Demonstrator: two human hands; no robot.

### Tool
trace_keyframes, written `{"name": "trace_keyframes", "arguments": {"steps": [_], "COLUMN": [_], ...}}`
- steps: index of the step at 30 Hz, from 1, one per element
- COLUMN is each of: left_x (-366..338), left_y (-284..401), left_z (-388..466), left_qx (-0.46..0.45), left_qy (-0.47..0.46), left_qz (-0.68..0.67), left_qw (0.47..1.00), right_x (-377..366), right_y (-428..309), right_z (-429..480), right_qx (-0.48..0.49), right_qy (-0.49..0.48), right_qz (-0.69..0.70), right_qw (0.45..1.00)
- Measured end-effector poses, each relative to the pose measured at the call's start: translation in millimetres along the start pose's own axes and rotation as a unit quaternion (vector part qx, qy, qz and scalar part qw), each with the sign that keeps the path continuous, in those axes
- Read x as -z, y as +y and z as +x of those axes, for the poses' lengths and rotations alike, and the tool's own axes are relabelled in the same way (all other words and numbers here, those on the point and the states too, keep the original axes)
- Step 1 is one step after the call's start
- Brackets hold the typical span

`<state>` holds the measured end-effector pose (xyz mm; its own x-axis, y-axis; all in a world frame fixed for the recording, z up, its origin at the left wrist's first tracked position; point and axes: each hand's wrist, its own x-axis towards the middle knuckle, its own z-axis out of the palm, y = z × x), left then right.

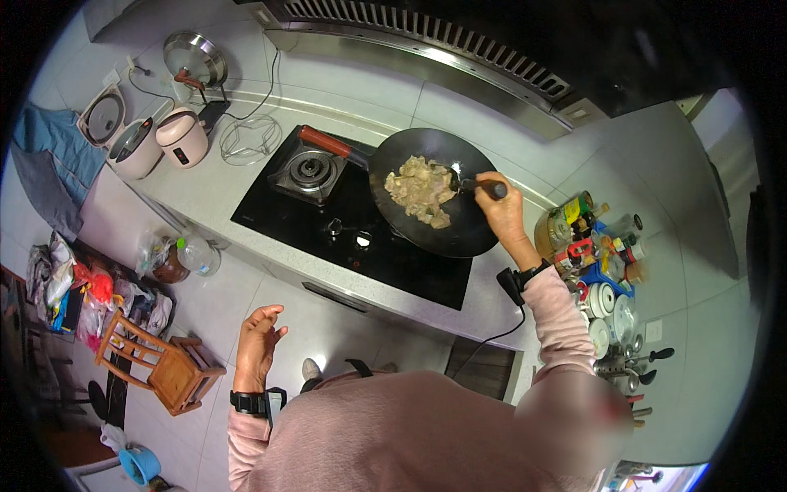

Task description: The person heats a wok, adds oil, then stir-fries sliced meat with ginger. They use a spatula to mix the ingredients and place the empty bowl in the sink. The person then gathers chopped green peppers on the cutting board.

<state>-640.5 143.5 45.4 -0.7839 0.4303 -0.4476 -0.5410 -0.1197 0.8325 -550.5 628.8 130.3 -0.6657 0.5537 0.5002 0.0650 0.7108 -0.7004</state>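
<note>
My right hand [505, 212] is shut around the dark handle of a spatula [489, 187] over a black wok [468, 237]. The spatula's blade is mostly hidden at the edge of the pale, cut-up food [421, 189] heaped in the wok, perhaps pieces of meat. The wok sits on the right side of a black glass gas hob [295, 227], and its red-brown handle [324, 141] reaches over the left burner [309, 171]. My left hand [257, 341] hangs in the air in front of the counter, fingers loosely bent and apart, holding nothing.
Seasoning bottles and jars [578, 227] crowd the counter's right end, beside stacked lidded bowls [605, 301]. A wire rack [251, 140], a small pink cooker [181, 138] and an open rice cooker [132, 150] stand left. Overhead juts a range hood [424, 52]. A wooden chair [172, 372] stands behind left.
</note>
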Motion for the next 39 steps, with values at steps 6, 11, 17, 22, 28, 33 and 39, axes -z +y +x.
{"name": "trace_keyframes", "arguments": {"steps": [6, 11, 17, 22, 28, 33, 39], "left_x": [-12, -14, -8, 4, 4, -7, -13], "left_y": [-4, -6, -12, -18, -14, -9, -7], "left_z": [5, 0, -19, -39, -49, -34, -17], "left_qx": [0.003, 0.010, -0.007, -0.024, -0.024, -0.021, 0.000], "left_qy": [-0.018, -0.003, 0.052, 0.069, 0.090, 0.062, 0.017], "left_qz": [-0.003, 0.003, -0.004, -0.023, -0.015, -0.008, -0.004], "left_qw": [1.000, 1.000, 0.999, 0.997, 0.996, 0.998, 1.000], "right_x": [32, 66, 88, 56, 16, 9, 18], "right_y": [-42, 19, 100, 144, 93, 2, -36], "right_z": [-4, 47, 96, 103, 108, 58, -37], "right_qx": [0.082, -0.059, -0.155, -0.333, -0.200, 0.070, 0.353], "right_qy": [-0.052, -0.030, 0.011, 0.036, -0.117, -0.277, -0.393], "right_qz": [0.013, -0.018, 0.072, 0.313, 0.366, 0.204, -0.134], "right_qw": [0.995, 0.998, 0.985, 0.888, 0.901, 0.936, 0.838]}}
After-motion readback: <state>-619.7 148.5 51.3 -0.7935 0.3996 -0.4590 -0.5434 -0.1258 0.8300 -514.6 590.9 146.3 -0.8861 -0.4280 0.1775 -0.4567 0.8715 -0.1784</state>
